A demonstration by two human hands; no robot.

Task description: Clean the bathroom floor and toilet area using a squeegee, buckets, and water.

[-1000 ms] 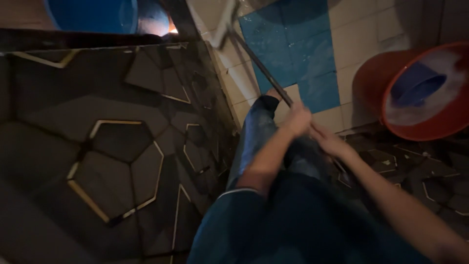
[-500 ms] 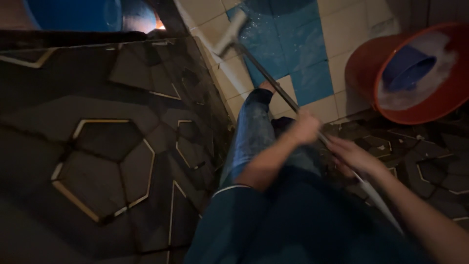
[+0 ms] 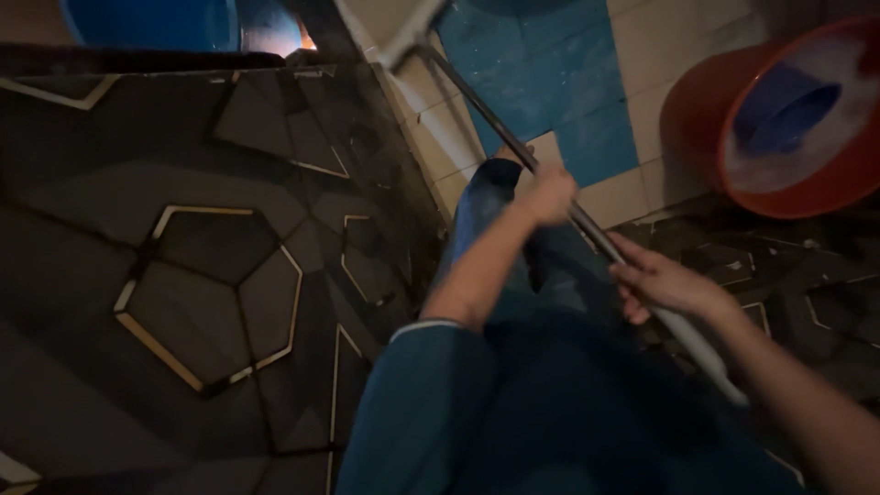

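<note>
A long metal handle [image 3: 477, 101] runs from my lap up to a pale flat scrubber head [image 3: 408, 35] at the top of the view, resting on the wet white and blue floor tiles [image 3: 541, 64]. My left hand [image 3: 547, 194] is closed round the middle of the handle. My right hand [image 3: 662, 282] grips it lower down, near its pale end [image 3: 706, 353]. My legs in blue jeans [image 3: 490, 220] stretch out under the handle.
An orange basin [image 3: 697, 128] with foamy water and a blue scoop [image 3: 784, 101] stands at the right. A dark tiled wall with gold hexagon lines [image 3: 211, 275] fills the left. A blue tub [image 3: 151, 20] sits at the top left.
The scrubber head has slid away from me across the tiles. Both hands have moved along with the handle, and my hands are further apart than a second ago.
</note>
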